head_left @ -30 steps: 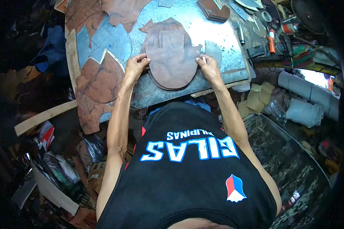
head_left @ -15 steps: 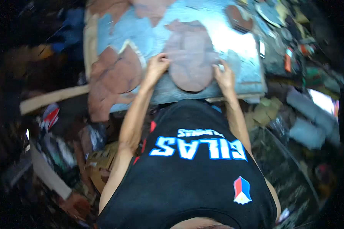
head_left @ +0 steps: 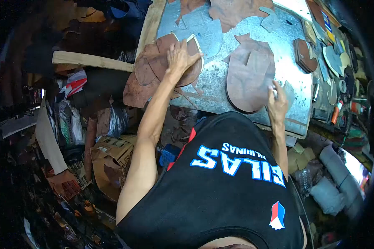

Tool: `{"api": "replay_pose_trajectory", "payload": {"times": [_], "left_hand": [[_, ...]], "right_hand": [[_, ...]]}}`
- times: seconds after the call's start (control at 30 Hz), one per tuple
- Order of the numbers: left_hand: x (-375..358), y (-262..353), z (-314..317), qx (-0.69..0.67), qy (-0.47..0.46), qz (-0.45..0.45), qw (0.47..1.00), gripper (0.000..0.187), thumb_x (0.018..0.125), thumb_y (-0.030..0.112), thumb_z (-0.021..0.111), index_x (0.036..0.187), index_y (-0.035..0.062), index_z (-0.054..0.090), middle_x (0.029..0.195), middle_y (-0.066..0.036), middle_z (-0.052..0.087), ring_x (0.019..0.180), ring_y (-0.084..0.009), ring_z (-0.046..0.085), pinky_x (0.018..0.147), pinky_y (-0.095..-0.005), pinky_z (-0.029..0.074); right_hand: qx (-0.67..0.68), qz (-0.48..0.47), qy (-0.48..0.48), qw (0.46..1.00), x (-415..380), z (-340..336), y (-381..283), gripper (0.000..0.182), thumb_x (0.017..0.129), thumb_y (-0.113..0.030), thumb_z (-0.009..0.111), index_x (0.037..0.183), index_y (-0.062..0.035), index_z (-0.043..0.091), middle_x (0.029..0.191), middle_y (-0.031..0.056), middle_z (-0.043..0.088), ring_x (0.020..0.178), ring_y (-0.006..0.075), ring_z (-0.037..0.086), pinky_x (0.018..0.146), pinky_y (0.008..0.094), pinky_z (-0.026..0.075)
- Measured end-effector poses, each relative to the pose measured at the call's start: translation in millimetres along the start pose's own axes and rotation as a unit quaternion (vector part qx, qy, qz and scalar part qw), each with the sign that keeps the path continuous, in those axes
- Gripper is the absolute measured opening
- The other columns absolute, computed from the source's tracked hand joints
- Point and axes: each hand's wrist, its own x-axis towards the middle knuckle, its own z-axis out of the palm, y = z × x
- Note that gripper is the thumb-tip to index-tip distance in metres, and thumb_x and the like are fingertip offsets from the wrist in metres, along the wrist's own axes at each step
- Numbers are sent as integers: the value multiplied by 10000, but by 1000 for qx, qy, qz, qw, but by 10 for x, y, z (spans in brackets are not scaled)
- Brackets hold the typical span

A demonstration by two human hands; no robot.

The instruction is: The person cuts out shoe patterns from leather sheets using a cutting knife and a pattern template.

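My left hand [head_left: 178,60] rests with fingers spread on a stack of brown leather pieces [head_left: 151,62] at the table's left side. Near its thumb, a rounded piece with a pale cream edge [head_left: 198,42] sticks out from the stack. My right hand [head_left: 278,101] has its fingers curled together beside the lower right edge of a large rounded leather piece [head_left: 249,76]. Something small and whitish shows at those fingertips, too little to name. The large piece lies flat, its bottom rounded and its top ragged, with a narrow strip [head_left: 251,60] across its upper part.
The metal-topped table [head_left: 212,93] bears grey pattern pieces [head_left: 203,35] and a leather hide [head_left: 232,12] at the back. To the right stand stacked brown pieces [head_left: 305,56] and an orange-handled tool [head_left: 335,114]. A wooden bar [head_left: 91,61] juts out left; below it sits a cardboard box [head_left: 112,155].
My left hand has left the large rounded piece and moved to the leather stack on the left, its fingers spreading. My right hand stays near the large piece's right edge. The view has turned.
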Motion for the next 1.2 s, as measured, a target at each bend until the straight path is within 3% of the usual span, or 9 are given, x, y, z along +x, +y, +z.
{"api": "replay_pose_trajectory", "payload": {"times": [0.17, 0.3, 0.5, 0.57, 0.6, 0.83, 1.0, 1.07, 1.2], "left_hand": [[105, 103, 124, 30, -49, -8, 998, 999, 649, 608, 773, 1378, 15, 433, 1194, -275, 598, 1176, -441, 506, 973, -550, 415], [120, 38, 112, -13, -54, 6, 998, 922, 659, 446, 816, 1372, 6, 430, 1124, -271, 630, 1100, -445, 554, 949, -508, 447], [185, 121, 180, -24, -44, 11, 999, 818, 695, 372, 781, 1341, -4, 447, 1082, -291, 632, 1005, -459, 595, 926, -485, 462], [191, 126, 100, -26, -71, -19, 997, 768, 689, 362, 802, 1288, 4, 481, 1106, -288, 610, 1074, -426, 563, 927, -493, 454], [198, 108, 83, -27, -69, -18, 997, 768, 689, 362, 802, 1288, 4, 481, 1106, -288, 610, 1074, -426, 563, 927, -493, 454], [320, -60, 78, -45, 18, -14, 999, 535, 719, 422, 766, 1063, 34, 634, 1006, -210, 651, 993, -390, 583, 899, -486, 425], [265, -171, -119, -144, 174, 36, 974, 353, 818, 389, 682, 721, 54, 620, 707, -95, 626, 714, -310, 560, 770, -440, 381], [260, -283, -253, -161, 212, 59, 962, 323, 838, 346, 666, 710, 54, 609, 684, -95, 608, 694, -307, 557, 771, -433, 383], [192, -488, -587, -219, 295, 59, 928, 296, 912, 223, 590, 681, 38, 565, 630, -130, 544, 666, -315, 547, 720, -440, 400]], "right_hand": [[84, -192, -112, 971, 3, 398, -551, 299, 913, -177, 613, 1178, -39, 629, 1052, 187, 689, 905, 316, 685, 778, 391, 559], [80, -168, -183, 965, 87, 777, -794, 333, 907, -190, 599, 1202, -36, 621, 1076, 199, 680, 926, 347, 676, 806, 430, 549], [247, -27, -285, 926, 342, 1525, -1061, 381, 899, -171, 582, 1206, 54, 580, 828, 162, 673, 770, 260, 653, 674, 359, 516], [335, 151, -306, 878, 373, 1569, -1161, 427, 900, -151, 557, 1278, 44, 515, 737, 99, 606, 575, 142, 539, 478, 301, 428], [393, 202, -304, 844, 367, 1566, -1188, 339, 900, -129, 535, 1214, -4, 526, 686, 33, 527, 460, 80, 362, 388, 254, 285], [525, 337, -330, 708, 470, 1757, -1100, 42, 876, -82, 532, 898, -57, 558, 761, 20, 505, 458, 67, 310, 384, 244, 255], [492, 294, -372, 730, 394, 1707, -1406, 93, 906, -150, 605, 911, -58, 611, 665, -3, 535, 465, 73, 380, 373, 245, 250], [451, 228, -352, 788, 374, 1482, -1619, 155, 913, -205, 635, 987, -70, 625, 595, -66, 417, 458, 37, 312, 399, 228, 232], [415, 124, -326, 840, 542, 1489, -1544, 175, 920, -229, 650, 977, -63, 645, 605, -70, 463, 471, 27, 343, 408, 212, 236]]}}
